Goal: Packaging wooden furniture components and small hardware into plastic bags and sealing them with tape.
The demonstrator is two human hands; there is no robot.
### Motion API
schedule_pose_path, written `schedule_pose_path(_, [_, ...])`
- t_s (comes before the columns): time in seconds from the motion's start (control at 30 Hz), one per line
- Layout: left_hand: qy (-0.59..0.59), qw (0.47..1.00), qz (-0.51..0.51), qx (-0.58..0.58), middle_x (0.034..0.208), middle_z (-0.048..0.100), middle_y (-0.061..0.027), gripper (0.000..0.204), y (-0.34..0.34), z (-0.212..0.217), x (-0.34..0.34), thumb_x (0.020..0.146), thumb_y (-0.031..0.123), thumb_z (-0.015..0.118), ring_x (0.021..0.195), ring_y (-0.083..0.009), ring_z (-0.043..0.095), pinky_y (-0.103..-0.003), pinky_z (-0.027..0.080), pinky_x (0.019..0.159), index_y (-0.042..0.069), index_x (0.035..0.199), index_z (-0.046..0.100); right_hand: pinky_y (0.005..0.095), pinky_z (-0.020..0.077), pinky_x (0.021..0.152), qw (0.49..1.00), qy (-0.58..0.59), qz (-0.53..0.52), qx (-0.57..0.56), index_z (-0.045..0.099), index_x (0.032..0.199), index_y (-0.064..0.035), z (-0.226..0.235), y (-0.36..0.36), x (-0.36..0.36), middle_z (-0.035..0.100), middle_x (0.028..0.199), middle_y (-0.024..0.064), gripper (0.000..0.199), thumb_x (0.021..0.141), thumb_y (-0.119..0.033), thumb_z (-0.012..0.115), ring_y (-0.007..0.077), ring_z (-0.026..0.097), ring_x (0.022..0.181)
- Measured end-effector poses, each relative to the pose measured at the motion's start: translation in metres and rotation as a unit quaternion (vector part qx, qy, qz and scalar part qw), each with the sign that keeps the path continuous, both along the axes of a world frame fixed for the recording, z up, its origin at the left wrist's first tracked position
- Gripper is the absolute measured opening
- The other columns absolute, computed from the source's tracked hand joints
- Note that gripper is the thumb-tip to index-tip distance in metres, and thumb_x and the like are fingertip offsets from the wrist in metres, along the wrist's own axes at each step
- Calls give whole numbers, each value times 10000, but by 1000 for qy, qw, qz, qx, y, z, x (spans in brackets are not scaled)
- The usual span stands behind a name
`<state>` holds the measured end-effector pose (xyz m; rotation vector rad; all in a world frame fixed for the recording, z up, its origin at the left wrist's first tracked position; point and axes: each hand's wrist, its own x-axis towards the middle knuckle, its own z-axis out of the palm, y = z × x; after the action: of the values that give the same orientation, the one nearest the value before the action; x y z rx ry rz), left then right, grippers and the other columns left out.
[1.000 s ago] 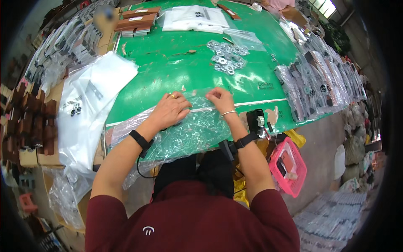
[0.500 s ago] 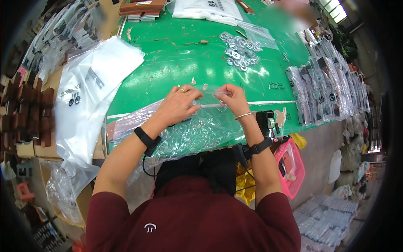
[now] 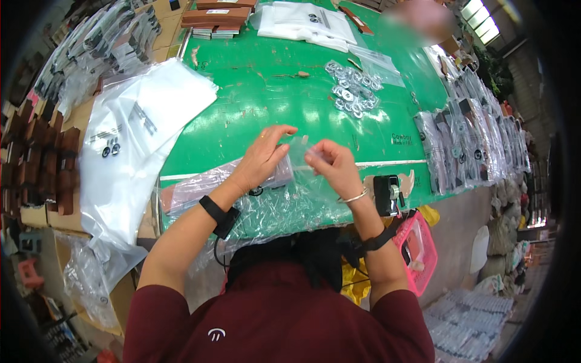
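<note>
A long clear plastic bag (image 3: 275, 209) lies crumpled along the near edge of the green table, with a flat brownish piece (image 3: 200, 187) inside its left part. My left hand (image 3: 262, 158) is turned on its side over the bag, fingers stretched to the right and thumb apart from them. Just right of it, my right hand (image 3: 336, 168) pinches the thin plastic between thumb and fingers at the bag's right part. Both wrists wear black straps. Beyond my hands lies a heap of small packets with metal rings (image 3: 354, 91).
A black tape dispenser (image 3: 387, 195) sits by my right wrist, above a pink basket (image 3: 431, 245). Wrapped packs (image 3: 460, 145) stand in a row at the right. White plastic bags (image 3: 136, 130) drape over the left edge; brown pieces (image 3: 218, 18) are stacked at the far side.
My left hand has rolled from palm-down onto its side, thumb and fingers spreading. My right hand has come slightly nearer and to the right, still pinching plastic. The view has shifted a little.
</note>
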<state>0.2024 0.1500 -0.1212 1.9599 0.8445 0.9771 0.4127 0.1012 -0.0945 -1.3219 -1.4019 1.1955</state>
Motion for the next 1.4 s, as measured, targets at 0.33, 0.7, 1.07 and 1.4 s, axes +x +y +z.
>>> schedule_pose_path(0.33, [-159,981,-25,-107,1307,611,-135,511,-1,-10,-4,1047,386,328,1262,-228,533,-415,358,1105,60,1418,459,433,503,639,953,-245,-88,155,647,921,-42,-29,-27,-99,647,827,152,130,838,-142,651,346,648,724])
schedule_pose_path(0.7, [-169,984,-20,-51,1078,709,-135,378,0,-3,-17,1017,236,394,1027,-238,617,-399,432,975,2,1175,645,450,513,712,924,-340,-56,166,552,1032,-14,-44,-40,-129,594,938,156,217,825,-58,604,353,632,847])
schedule_pose_path(1.07, [92,993,32,66,1069,720,-44,314,-47,1,-43,1002,253,475,1009,-250,593,-382,361,912,102,1164,698,471,500,748,902,-368,-76,211,554,1097,33,-51,-64,-129,585,948,191,295,827,-59,627,380,601,882])
schedule_pose_path(1.4, [62,993,39,93,1028,708,-43,312,-22,-10,-46,923,318,635,918,-256,574,-381,392,862,136,1164,709,433,408,1080,940,-276,38,197,405,1473,-20,37,-112,-19,477,1463,207,944,716,-347,865,384,476,1328])
